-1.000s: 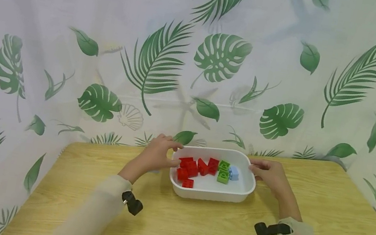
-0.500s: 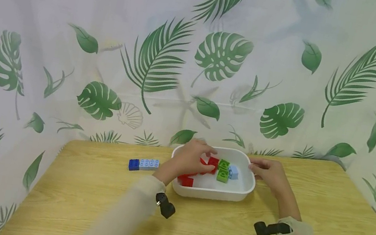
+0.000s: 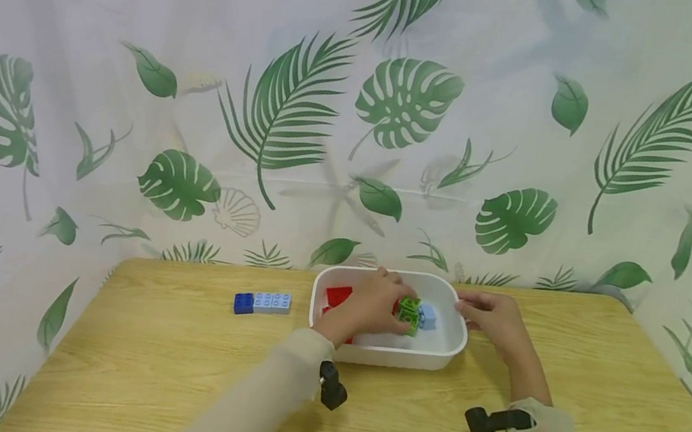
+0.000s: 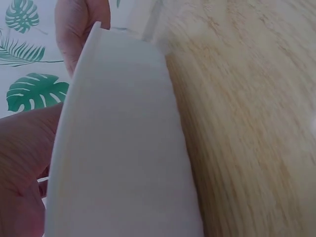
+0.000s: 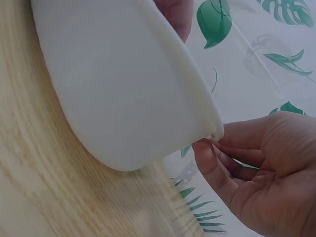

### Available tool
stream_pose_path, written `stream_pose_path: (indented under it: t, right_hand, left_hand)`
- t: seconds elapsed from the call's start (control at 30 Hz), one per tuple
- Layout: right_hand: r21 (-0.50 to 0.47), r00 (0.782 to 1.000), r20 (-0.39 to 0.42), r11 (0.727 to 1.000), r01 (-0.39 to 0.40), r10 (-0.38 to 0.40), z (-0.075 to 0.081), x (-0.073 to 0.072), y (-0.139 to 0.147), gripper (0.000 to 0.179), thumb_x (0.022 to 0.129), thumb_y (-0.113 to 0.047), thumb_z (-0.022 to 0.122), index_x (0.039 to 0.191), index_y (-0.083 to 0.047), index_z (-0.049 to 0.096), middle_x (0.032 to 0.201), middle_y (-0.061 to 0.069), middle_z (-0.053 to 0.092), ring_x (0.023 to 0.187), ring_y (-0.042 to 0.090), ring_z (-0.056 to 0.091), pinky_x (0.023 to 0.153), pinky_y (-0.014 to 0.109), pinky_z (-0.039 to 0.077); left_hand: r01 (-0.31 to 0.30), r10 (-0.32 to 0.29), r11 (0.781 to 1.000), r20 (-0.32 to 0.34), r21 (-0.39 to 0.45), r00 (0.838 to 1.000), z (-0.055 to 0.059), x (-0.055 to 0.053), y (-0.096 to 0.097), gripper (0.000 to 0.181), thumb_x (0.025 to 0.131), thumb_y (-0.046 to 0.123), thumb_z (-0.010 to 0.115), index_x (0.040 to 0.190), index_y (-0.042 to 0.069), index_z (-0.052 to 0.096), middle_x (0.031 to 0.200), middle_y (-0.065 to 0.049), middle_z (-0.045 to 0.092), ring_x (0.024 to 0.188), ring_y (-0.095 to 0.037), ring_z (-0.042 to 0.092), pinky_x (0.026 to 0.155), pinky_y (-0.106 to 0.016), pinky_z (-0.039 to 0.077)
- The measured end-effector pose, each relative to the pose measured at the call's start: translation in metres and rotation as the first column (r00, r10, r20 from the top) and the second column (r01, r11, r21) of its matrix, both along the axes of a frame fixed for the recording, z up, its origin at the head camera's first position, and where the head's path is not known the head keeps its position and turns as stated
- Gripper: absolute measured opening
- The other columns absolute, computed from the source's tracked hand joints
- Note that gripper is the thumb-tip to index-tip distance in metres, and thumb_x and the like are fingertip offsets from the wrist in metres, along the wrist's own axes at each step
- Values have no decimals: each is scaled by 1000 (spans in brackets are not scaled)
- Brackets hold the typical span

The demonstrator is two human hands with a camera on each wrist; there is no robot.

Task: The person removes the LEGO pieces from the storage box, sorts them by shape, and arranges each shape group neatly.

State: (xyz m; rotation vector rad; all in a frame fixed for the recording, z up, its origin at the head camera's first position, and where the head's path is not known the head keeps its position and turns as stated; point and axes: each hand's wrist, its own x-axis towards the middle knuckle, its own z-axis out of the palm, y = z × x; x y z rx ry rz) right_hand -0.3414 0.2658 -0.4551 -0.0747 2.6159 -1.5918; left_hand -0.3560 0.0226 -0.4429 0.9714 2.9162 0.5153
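A white oblong plastic bin [image 3: 356, 354] holds toy building bricks. My left hand [image 3: 372, 305] reaches into it from above, fingers and thumb around two green bricks [image 3: 408, 321]; whether it grips them is unclear. Red bricks [image 3: 337, 295] lie partly hidden under that hand. Just right of the green ones is a light blue brick [image 3: 428, 318]. At the bin's right end, my right hand [image 3: 497, 321] pinches the rim between thumb and fingers. The right wrist view shows this hand [image 5: 269, 170] on the rim's corner. In the left wrist view, the bin wall [image 4: 118, 133] hides the left fingertips.
Left of the bin on the wooden table [image 3: 168, 355], a dark blue brick [image 3: 243, 303] and light blue bricks [image 3: 271, 302] sit in a row. A leaf-patterned curtain [image 3: 302, 147] hangs right behind the table's back edge.
My left hand has moved right, from the bin's left end over the red bricks to the green ones. This uncovered the blue row on the table. The right hand has stayed at the rim.
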Motion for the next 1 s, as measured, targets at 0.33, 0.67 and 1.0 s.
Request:
stream_pose_path:
  t: [0.33, 0.67, 1.0]
  right_hand:
    - [-4, 1000, -1, 1000, -2, 2, 1, 0, 0, 43, 103, -21, 61, 135, 6, 60, 133, 28, 64, 99, 15, 70, 85, 32, 60]
    - [-10, 1000, 6, 1000, 7, -7, -2, 0, -1, 42, 103, -20, 61, 135, 7, 60, 134, 28, 63, 103, 20, 70, 86, 33, 60]
    - [8, 1000, 5, 1000, -3, 3, -3, 0, 2, 44, 104, -22, 60, 136, 8, 59, 134, 28, 63, 102, 17, 68, 90, 40, 59]
  left_hand:
    - [-12, 13, 997, 2, -81, 1000, -8, -3, 13, 42, 88, 35, 78, 128, 24, 70, 122, 2, 63, 114, -15, 50, 103, -37, 45]
    - [-7, 8, 995, 12, -101, 1000, -14, -2, 17, 44, 86, 32, 81, 128, 25, 71, 121, 3, 64, 113, -15, 48, 104, -35, 46]
    - [-9, 8, 988, -5, -154, 1000, -9, 3, 18, 48, 81, 28, 86, 127, 27, 72, 125, 2, 63, 115, -16, 48, 106, -34, 46]
